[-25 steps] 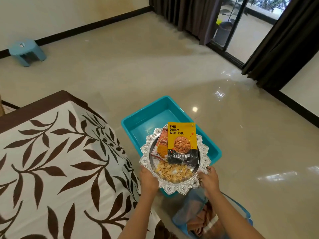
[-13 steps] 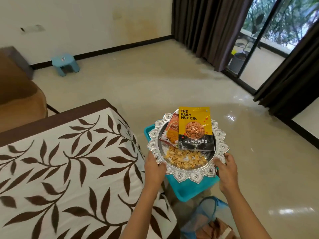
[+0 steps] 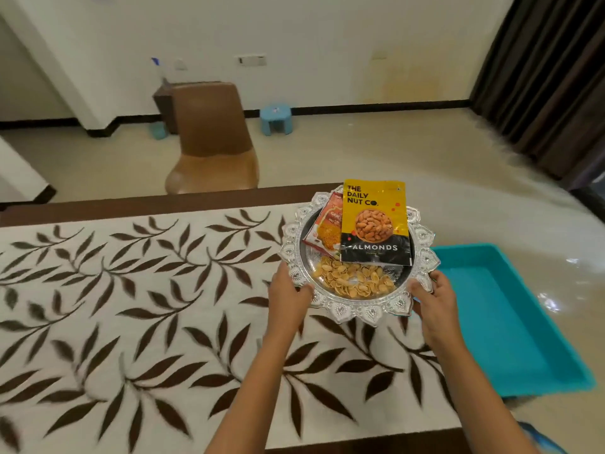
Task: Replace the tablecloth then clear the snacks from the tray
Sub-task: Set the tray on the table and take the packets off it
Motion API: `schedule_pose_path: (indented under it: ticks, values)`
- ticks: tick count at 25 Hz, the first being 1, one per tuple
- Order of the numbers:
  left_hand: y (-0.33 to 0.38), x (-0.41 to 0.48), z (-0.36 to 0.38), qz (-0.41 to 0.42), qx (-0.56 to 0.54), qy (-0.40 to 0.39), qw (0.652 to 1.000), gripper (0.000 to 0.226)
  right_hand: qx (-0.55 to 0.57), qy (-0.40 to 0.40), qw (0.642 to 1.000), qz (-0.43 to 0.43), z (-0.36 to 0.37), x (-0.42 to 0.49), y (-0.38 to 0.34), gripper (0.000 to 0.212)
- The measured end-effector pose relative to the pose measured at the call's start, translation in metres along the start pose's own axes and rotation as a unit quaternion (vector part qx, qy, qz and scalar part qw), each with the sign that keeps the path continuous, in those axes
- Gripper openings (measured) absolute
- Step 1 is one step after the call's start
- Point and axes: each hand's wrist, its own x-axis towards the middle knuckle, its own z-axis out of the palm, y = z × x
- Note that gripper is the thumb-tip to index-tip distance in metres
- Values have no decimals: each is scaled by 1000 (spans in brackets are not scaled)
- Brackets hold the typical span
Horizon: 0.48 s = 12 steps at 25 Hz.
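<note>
Both hands hold the ornate silver scalloped-rim round tray (image 3: pixel 357 311). Left hand (image 3: pixel 288 298) grips the near-left rim and right hand (image 3: pixel 432 301) the near-right rim, thumbs on top. Tray is over the right end of the white tablecloth w/ brown leaf print (image 3: pixel 147 290), near the far corner; can't tell if it touches the cloth yet.

Step looks like setting the tray down. Keep it level: the loose pale nut shells (image 3: pixel 353 280) could spill and the pouches could slide. Land it well in from the edge, then ease the fingers out w/o dragging the cloth. The teal plastic bin (image 3: pixel 504 316) sits on the floor just right of the table.

Text: the yellow-black pouch (image 3: pixel 375 224) reads "THE DAILY NUT CO." and "ALMONDS"; the line below is too small to read. The red-orange packet (image 3: pixel 325 231) under it shows "GAR…", rest covered.
</note>
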Motion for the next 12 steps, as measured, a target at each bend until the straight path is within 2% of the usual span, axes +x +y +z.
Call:
schedule_pose_path:
  ticks: [6, 12]
  values:
    - [-72, -13, -164, -65, 12, 125, 990, 43, -26, -142, 989, 32, 175, -51, 28, 24]
    - [-144, -28, -277, -142, 29, 229, 963, 43, -66, -224, 972, 33, 307, -101, 67, 21]
